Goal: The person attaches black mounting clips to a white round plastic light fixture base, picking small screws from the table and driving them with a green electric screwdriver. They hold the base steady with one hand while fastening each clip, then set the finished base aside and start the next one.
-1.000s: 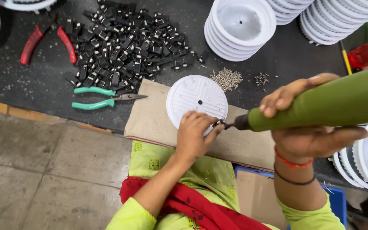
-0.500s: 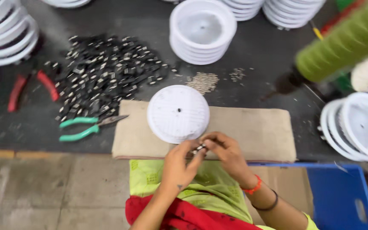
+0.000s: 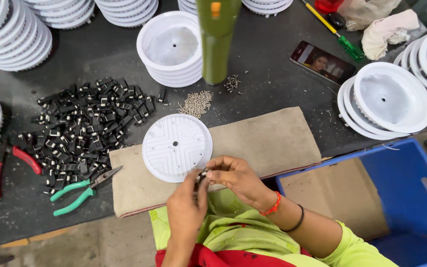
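A round white plastic disc (image 3: 176,147) lies on a tan cloth pad (image 3: 258,141) at the table's front edge. Just below its rim, my left hand (image 3: 188,210) and my right hand (image 3: 233,175) meet and pinch a small dark part (image 3: 202,175) between their fingertips. A green electric screwdriver (image 3: 217,34) hangs upright above the table behind the disc, with no hand on it. A small heap of screws (image 3: 196,103) lies behind the disc.
A pile of black clips (image 3: 87,126) covers the left of the dark table. Green pliers (image 3: 77,192) and red pliers (image 3: 6,165) lie at the left. Stacks of white discs (image 3: 174,47) stand around. A phone (image 3: 322,62) and a blue crate (image 3: 406,198) are at the right.
My right hand has let go of the green screwdriver, which now hangs upright behind the disc. Both hands have come together on the small part below the disc.
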`<state>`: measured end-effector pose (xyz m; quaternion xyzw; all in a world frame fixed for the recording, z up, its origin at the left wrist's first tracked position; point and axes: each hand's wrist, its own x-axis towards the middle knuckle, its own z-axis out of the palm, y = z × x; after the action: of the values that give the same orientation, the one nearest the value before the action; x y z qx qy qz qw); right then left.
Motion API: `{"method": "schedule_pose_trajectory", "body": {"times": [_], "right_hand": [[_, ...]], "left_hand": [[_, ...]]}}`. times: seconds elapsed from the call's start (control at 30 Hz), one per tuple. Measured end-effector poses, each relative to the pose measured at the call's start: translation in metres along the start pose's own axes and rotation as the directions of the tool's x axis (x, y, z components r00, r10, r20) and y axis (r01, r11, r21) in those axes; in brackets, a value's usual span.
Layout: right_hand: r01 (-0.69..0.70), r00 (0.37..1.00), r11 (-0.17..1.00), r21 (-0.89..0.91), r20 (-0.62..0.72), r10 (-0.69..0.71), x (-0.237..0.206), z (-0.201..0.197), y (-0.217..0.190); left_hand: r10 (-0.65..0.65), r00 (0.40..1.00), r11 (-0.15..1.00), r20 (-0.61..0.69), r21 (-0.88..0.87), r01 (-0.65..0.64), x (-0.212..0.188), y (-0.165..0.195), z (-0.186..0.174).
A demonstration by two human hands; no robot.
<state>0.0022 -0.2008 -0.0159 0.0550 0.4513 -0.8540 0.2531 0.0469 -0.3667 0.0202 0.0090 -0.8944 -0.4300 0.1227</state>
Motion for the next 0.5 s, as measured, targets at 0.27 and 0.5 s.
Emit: {"method": "schedule_pose_trajectory", "body": {"times": [0.27, 0.5], "right_hand": [[0.137, 0.990, 0.989, 0.062, -0.040, -0.135, 0.019, -0.003, 0.018], [0.465, 0.770, 0.414, -0.782, 0.127, -0.625, 0.050, 0.020, 0.002]], "left_hand": [[0.067, 0.998, 0.997, 0.002, -0.047, -0.066, 0.004, -0.041, 0.012], [-0.129, 0.954, 0.971, 0.272, -0.161, 0.177, 0.072, -0.066, 0.034]]}}
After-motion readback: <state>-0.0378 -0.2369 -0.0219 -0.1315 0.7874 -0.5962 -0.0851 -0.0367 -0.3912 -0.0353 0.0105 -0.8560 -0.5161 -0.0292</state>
